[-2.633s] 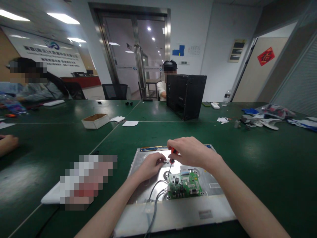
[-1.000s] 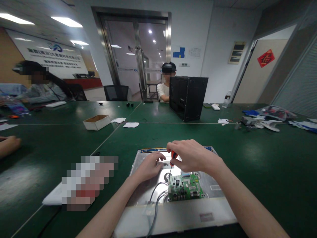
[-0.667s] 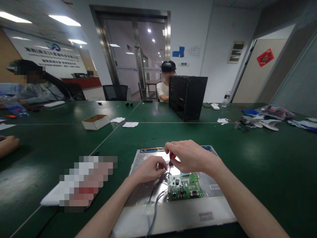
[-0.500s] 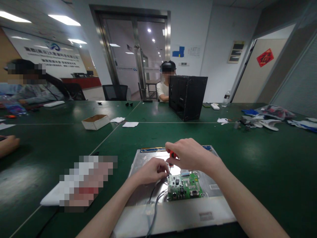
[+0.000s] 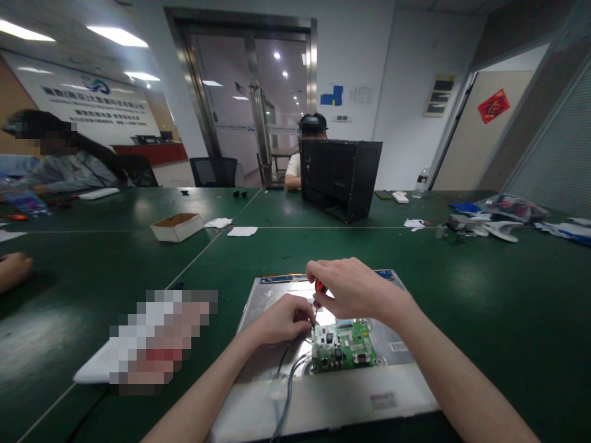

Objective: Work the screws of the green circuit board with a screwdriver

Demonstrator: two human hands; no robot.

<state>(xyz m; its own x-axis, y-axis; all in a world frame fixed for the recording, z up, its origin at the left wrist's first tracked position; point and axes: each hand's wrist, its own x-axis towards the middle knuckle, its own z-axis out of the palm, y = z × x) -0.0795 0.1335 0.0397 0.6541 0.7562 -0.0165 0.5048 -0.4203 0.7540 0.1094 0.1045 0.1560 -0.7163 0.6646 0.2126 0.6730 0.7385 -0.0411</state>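
Note:
A flat metal display panel [image 5: 258, 344] lies on the table before me, with a green circuit board [image 5: 355, 344] on its middle. My right hand [image 5: 353, 289] grips the red and black handle of a screwdriver [image 5: 319, 288], whose shaft points down at the board's upper left corner. Close beside that tip, my left hand [image 5: 289, 317] has its fingers pinched together; what is between them, if anything, is too small to make out. Grey cables [image 5: 290, 394] run from the board's left side down across the panel's near edge.
A large black case [image 5: 341, 178] stands across the green table, partly hiding a person [image 5: 293, 169]. At the left are an open cardboard box [image 5: 178, 229], a partly blurred white object [image 5: 99, 363] and another person's hand [image 5: 16, 271]. Plastic bags [image 5: 512, 209] and parts lie at the far right.
The black case across the table has turned and shifted left, covering more of the person behind it. My hands and the screwdriver stay nearly in place at the board's corner.

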